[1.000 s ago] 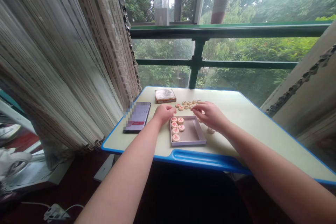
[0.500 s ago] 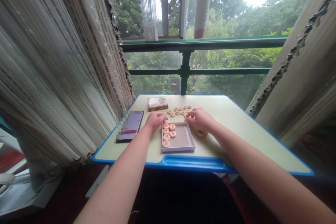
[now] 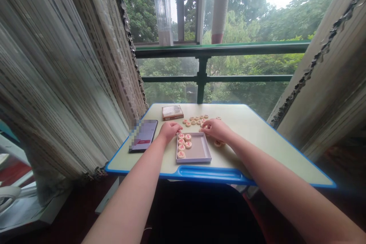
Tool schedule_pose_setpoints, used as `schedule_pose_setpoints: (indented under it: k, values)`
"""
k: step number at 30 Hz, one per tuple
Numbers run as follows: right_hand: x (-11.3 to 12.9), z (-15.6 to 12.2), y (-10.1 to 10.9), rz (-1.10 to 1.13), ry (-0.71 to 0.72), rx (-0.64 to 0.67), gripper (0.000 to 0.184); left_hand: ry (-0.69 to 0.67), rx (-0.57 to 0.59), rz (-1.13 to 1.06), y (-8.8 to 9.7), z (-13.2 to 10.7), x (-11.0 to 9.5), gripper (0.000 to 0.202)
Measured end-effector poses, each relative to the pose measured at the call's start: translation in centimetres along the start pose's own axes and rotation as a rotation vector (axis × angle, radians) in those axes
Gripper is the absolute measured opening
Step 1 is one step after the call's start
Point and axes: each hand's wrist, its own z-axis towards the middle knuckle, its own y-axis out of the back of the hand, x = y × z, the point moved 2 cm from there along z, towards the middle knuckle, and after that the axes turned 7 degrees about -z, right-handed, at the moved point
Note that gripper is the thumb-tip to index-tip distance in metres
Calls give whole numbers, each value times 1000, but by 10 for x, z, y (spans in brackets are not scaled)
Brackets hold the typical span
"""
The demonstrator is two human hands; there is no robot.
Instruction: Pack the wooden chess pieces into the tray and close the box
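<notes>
Centre frame: I find the left hand (image 3: pixel 169 130) resting on the table (image 3: pixel 263 133) against the upper-left corner of the grey tray (image 3: pixel 201 151). Its fingers are curled into a loose fist, and I cannot tell whether anything is inside.

The right hand (image 3: pixel 216 129) lies just right of it, at the tray's upper-right corner. It is palm down with the fingers bent, the tips at the near edge of the loose discs (image 3: pixel 196 121). I cannot tell whether a disc is pinched. These wooden discs lie in a scattered row just above both hands.

Several stored discs (image 3: pixel 183 145) with red marks sit in the tray's left part, packed close in two columns. A stray disc (image 3: pixel 219 143) shows beside the right wrist, right of the tray.

A phone (image 3: pixel 143 135) lies flat left of the left hand, screen lit. A small brown box (image 3: pixel 172 112) sits above that hand, near the table's far edge.
</notes>
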Motion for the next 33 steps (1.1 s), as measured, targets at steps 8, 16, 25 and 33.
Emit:
schedule_pose_setpoints:
  k: [8,16,25,33]
  values:
    - [-1,2,-3,68,67,-52,14,3,0,3,0,0,0,16]
    - [7,-4,3,433,62,-126,23,-16,-9,12,1,0,0,17]
    - [24,-16,13,341,411,120,15,-42,-13,56,1,0,-1,19]
    - [22,-18,19,204,455,-40,26,-61,-18,88,2,5,6,20]
